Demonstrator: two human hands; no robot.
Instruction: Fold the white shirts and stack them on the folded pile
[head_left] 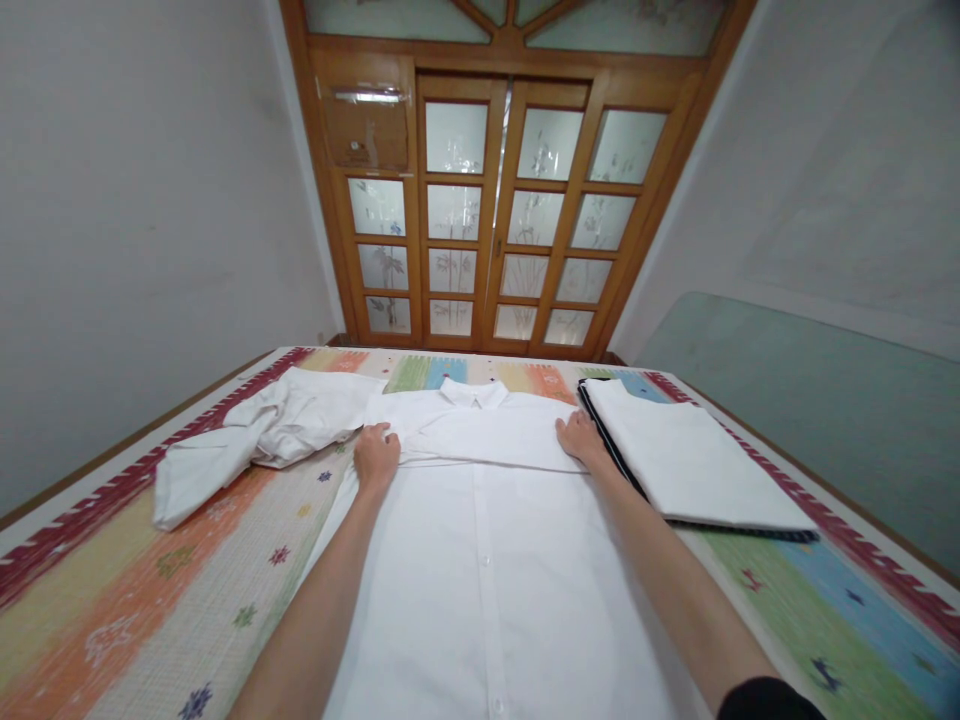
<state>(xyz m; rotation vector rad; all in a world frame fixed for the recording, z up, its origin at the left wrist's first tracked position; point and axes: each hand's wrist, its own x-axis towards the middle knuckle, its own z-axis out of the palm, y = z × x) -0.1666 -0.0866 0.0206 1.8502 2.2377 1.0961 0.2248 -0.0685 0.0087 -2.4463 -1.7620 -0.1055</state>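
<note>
- White shirt between left hand and right hand: likely light, soft.
- Both hands curl on it; cannot tell if pinching.
- Best held at shoulder edges.

We see a plain pale wall on the left and another grey-white wall on the right. Between them, at the far end, we have wooden doors with frosted, plant-patterned panes and wider glass above, all softly lit. Before us spreads a colourful striped cloth; along the right wall stands a pale green, round-cornered panel.
</note>
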